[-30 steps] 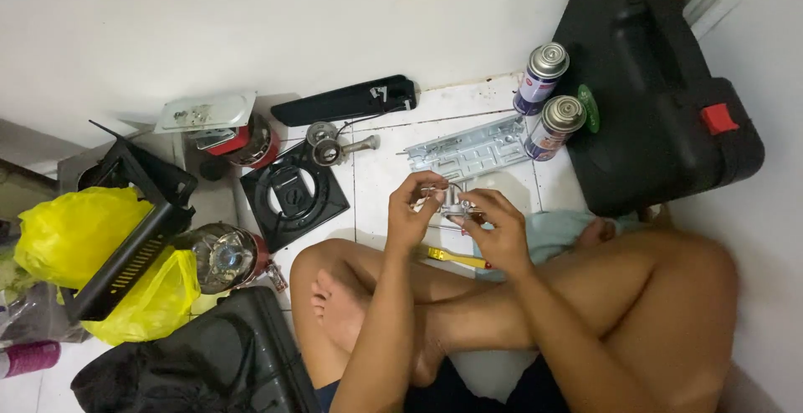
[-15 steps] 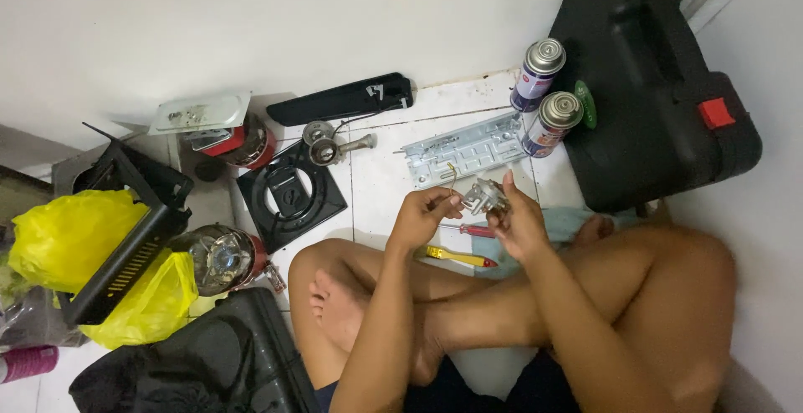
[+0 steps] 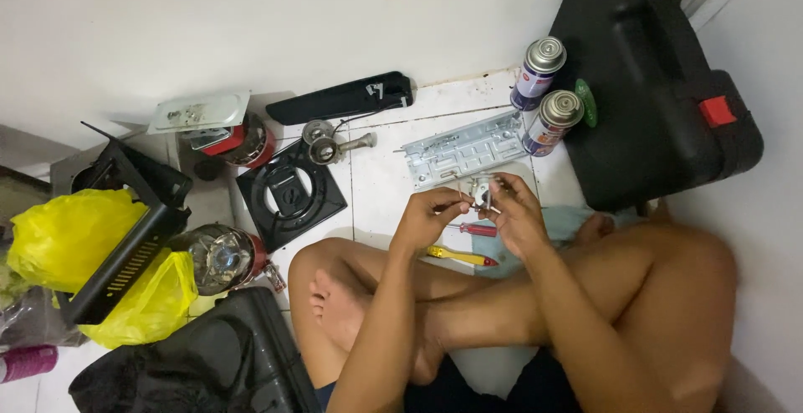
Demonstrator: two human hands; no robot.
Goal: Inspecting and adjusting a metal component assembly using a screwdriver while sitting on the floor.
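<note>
Left hand point(image 3: 431, 216): fingers curled, tips pinched on left side of small metal part point(image 3: 481, 193), held above floor tiles in front of crossed legs.
Right hand point(image 3: 517, 216): fingers bent, thumb and forefinger pinched on right side of same part.
Metal part: small, silvery, between both hands; detail too small to tell.
Under hands: red-handled screwdriver point(image 3: 478, 229) and yellow-handled tool point(image 3: 458, 255), flat on tiles, near pale blue cloth point(image 3: 560, 222).
Metal plate point(image 3: 465, 148): grey, perforated, flat just beyond hands.
Cans: two gas canisters point(image 3: 548, 99), upright, side by side, blue-and-white labels, silver tops, touching black case point(image 3: 652, 87).
Case: shut, red latches, against wall.
Green lid point(image 3: 585, 102): round, between canisters and case.
Burner frame point(image 3: 288, 194): black, square, left of hands.
Yellow bags point(image 3: 58, 233): far left, contents hidden.
</note>
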